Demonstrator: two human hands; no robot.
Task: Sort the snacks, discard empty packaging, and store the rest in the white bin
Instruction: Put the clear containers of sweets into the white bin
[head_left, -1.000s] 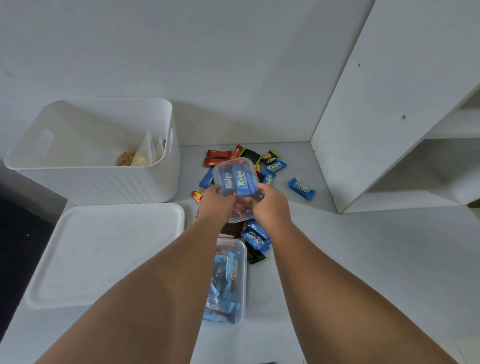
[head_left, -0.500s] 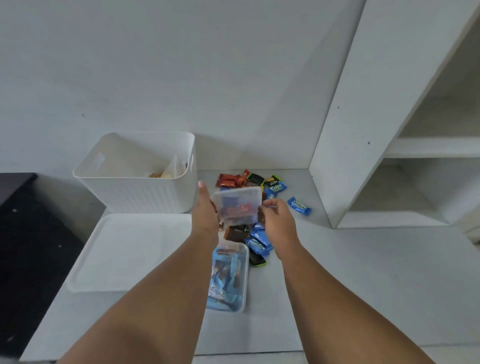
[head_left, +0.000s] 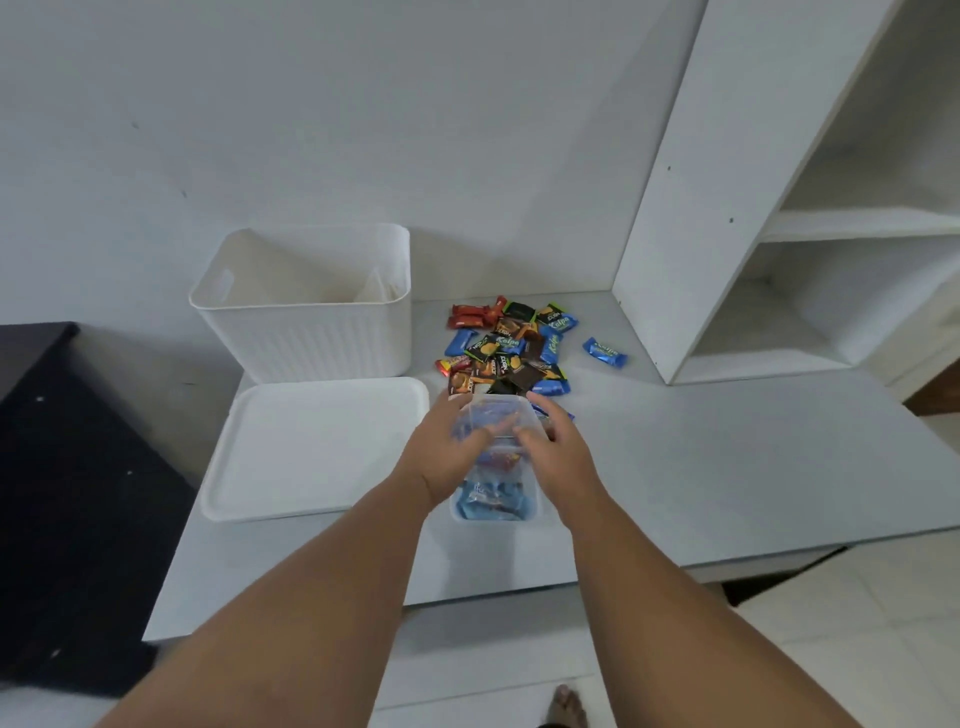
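Between your hands, over the middle of the grey table surface (head_left: 727, 457), is a small clear plastic tub (head_left: 496, 410) with blue and red wrappers showing through it. Your left hand (head_left: 441, 457) wraps its fingers over the tub's left wall and your right hand (head_left: 556, 449) curls round the right wall, so both grip it. That two-sided hold probably serves to keep a light, slippery tub level. Directly beneath lies a second clear tub of blue-wrapped snacks (head_left: 493, 506), closer to the near edge; whether the two touch cannot be told. It looks as though you are stacking sorted tubs before storing them. Beyond your hands, toward the far edge, the loose pile of mixed wrapped snacks (head_left: 511, 353) lies unsorted, with one blue packet (head_left: 604, 352) apart on its right. The white ribbed plastic bin (head_left: 311, 332) stands open at the far left corner. Its flat white lid (head_left: 311, 447) lies just in front along the left edge, leaving the mouth free for loading.
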